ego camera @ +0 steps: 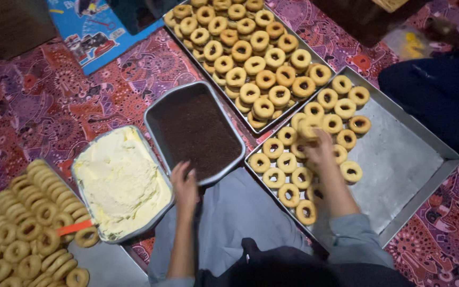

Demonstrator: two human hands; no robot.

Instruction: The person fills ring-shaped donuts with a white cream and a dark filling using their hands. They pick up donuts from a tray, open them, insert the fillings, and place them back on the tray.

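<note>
A doughnut (pixel 309 128) was gripped by the right hand (pixel 320 151) over the right-hand tray (pixel 399 159); the left hand (pixel 184 183), loosely open, was rested nearer the chocolate sprinkles pan (pixel 195 130), leftward.

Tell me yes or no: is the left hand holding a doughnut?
No: the left hand rests empty at the edge of the tray of dark sprinkles, while the right hand reaches among the doughnuts.
</note>
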